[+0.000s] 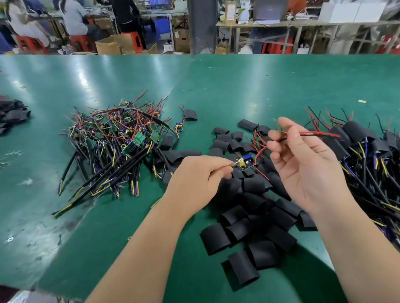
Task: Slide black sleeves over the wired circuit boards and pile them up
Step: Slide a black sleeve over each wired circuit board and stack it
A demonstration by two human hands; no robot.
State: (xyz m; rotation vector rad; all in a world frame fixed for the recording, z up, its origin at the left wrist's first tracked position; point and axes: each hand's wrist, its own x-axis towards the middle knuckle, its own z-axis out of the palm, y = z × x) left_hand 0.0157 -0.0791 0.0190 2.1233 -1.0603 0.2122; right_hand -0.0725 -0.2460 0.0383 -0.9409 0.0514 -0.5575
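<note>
- The circuit board (246, 162) is held between the 2 grips, over the loose black sleeves (250, 223).
- The left hand (197, 177) grip is narrow and pinched on the board's yellow wire (234, 164).
- The right hand (303, 161) grip is pinched, thumb to forefinger, on the red and black wires (317, 133); its other fingers are loosely spread.
- The unsleeved pile (117, 141) is seen beyond and left of the left grip.
- The sleeved pile (375, 150) is seen just right of the right grip, on the green worktop (236, 84).

Left hand (197, 177), palm down, is pinching a yellow lead (232, 165); right hand (306, 166), palm upturned, is pinching red-black wires (317, 133).
</note>
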